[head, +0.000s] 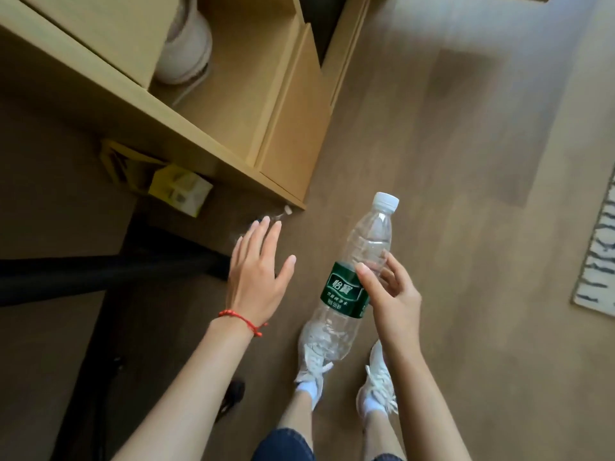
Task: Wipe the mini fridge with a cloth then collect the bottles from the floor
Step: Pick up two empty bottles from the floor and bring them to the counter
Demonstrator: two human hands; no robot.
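Note:
My right hand (392,291) grips a clear plastic bottle (352,281) with a green label and a white cap, held tilted above my feet. My left hand (256,271) is stretched forward with its fingers spread and nothing in it. Just beyond its fingertips a second clear bottle (266,221) lies on the brown floor, blurred and partly hidden by the hand, its white cap near the corner of the wooden desk (206,141). The mini fridge and the cloth are out of sight.
Under the desk lie a yellow box (181,193) and black chair legs (109,271). A white kettle-like object (186,48) stands in the desk's open shelf. A patterned rug edge (599,257) is at the right. My white shoes (379,384) stand on the floor.

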